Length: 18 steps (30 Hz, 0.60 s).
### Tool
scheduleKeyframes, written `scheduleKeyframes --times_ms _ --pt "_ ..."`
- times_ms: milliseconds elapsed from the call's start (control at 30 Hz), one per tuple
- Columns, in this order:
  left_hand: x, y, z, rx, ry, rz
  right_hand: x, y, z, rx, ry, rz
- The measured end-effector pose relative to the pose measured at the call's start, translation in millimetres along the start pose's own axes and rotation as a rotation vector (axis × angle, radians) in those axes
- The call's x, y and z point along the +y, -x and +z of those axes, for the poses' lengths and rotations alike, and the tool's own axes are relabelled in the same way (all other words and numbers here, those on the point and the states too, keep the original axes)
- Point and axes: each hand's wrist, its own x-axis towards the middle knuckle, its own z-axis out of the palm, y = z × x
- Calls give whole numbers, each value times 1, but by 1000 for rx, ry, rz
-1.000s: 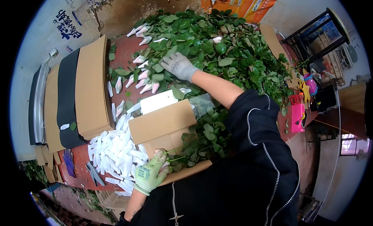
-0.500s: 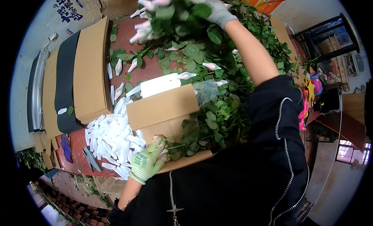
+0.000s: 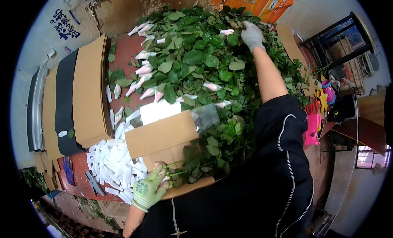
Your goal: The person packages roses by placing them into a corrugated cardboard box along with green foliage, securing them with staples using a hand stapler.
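Left hand (image 3: 150, 189): green-gloved, at the near edge of the table (image 3: 127, 54); fingers curled and pinching the lower ends of a bunch of stems (image 3: 192, 170).
Right hand (image 3: 251, 34): grey-gloved, arm stretched to the far side of the heap; fingers closed among the leaves, apparently around one stem, though the foliage hides the grip itself.
Rose heap (image 3: 196, 62): leafy cut stems with pale pink, sleeved buds (image 3: 144, 69), spread over the far half of the red table.
Gathered bunch: lies across a cardboard sheet (image 3: 161, 133), stem ends toward the person, foliage pointing into the heap.
White sleeves (image 3: 112, 166): loose pile just left of the cardboard sheet, near the left hand.
Flat cartons (image 3: 88, 90): stacked along the left of the table, with a dark sheet beside them.
Technique (judgement): grip the far stem below its bud, lift it clear of neighbouring leaves before drawing it in, and keep the left pinch firm so the gathered stem ends stay level.
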Motion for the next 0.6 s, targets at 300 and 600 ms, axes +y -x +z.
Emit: scheduleKeyframes --times_ms 300,600 --pt "6 -7 -4 -52 41 -30 -13 -4 26 -411 283 -28" --pt "-8 2 9 53 15 71 80 44 -168 301 197 178"
